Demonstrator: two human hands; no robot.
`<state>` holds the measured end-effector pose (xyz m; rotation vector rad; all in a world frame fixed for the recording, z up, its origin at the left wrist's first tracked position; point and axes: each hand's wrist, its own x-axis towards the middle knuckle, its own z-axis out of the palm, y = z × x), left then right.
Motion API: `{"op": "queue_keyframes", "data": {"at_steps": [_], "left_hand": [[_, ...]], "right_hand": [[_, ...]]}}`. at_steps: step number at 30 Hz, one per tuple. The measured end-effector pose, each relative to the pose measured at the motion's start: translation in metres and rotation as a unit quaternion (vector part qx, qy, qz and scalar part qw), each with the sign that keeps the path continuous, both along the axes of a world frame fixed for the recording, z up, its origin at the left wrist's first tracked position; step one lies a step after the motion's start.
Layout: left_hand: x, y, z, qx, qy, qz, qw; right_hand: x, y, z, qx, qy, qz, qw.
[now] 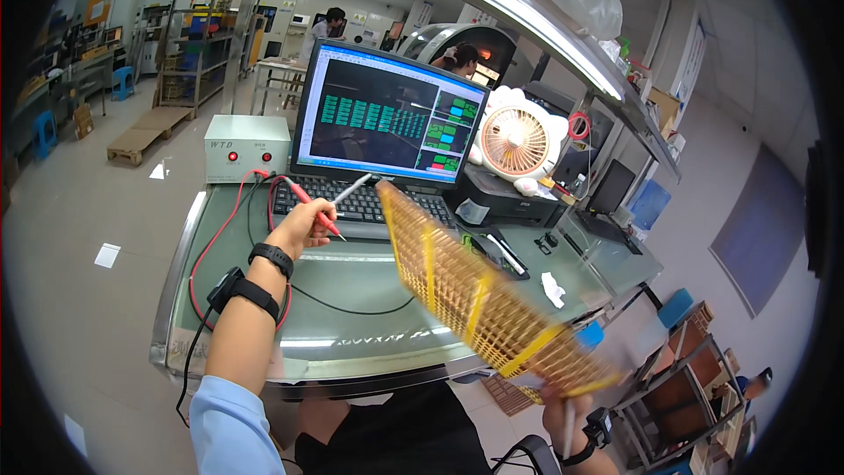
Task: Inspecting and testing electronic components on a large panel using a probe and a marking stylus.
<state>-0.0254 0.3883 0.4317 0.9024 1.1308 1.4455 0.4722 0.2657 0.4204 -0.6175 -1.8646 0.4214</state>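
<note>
Both hands grip: the left hand (pixel 303 223) a red probe (pixel 326 221), the right hand (pixel 554 412) one end of a brown-and-yellow panel (pixel 466 290), tilted over the tabletop's (pixel 347 277) edge and liable to slip from that one-ended hold.

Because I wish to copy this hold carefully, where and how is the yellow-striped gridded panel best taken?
The yellow-striped gridded panel is probably best taken by its lower-right end, coming from below right, fingers across the thin edge. It is flat and slants down toward that end, where the right hand holds it, leaving most of the broad face uncovered.
</note>
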Motion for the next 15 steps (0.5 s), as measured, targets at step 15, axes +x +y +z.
{"op": "queue_keyframes", "data": {"at_steps": [15], "left_hand": [[-0.046,-0.019,0.017,0.144,-0.306,0.211,0.917]], "right_hand": [[-0.010,0.036,-0.048,-0.598,0.426,0.129,0.667]]}}
